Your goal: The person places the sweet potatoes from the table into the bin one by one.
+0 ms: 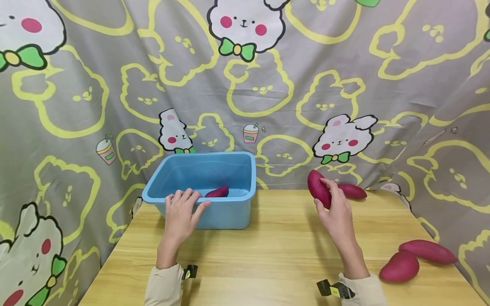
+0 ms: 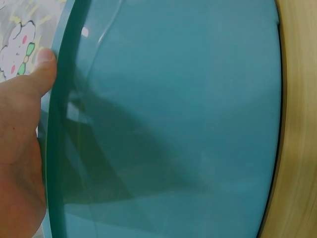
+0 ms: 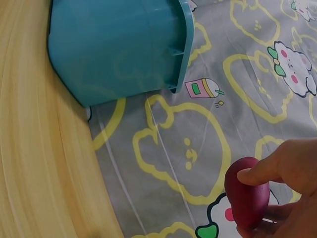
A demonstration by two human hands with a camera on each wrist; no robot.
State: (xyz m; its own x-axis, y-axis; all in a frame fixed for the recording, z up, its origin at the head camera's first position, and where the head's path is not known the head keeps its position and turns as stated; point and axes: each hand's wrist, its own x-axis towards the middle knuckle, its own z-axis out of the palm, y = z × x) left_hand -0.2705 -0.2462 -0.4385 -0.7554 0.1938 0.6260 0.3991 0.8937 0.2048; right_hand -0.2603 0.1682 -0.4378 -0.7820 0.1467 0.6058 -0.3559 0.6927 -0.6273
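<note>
My left hand (image 1: 181, 216) grips the front rim of a blue plastic bin (image 1: 226, 216), its fingers hooked over the edge and thumb on the outer side. In the left wrist view, the bin's wall (image 2: 188, 114) fills most of the picture. Inside the bin lies a reddish-purple sweet potato (image 1: 217, 192), partly hidden by the rim. My right hand (image 1: 337, 214) holds another sweet potato (image 1: 318, 187) between thumb and fingers, raised above the table; the right wrist view shows the thumb pressed on this sweet potato (image 3: 246, 196). Behind that hand, a further sweet potato (image 1: 353, 191) lies near the table's back edge.
Two more sweet potatoes, a rounded one (image 1: 400, 267) and a long one (image 1: 428, 251), touch or nearly touch on the right of the wooden table (image 1: 283, 255). A grey patterned curtain (image 1: 268, 76) hangs behind and on both sides.
</note>
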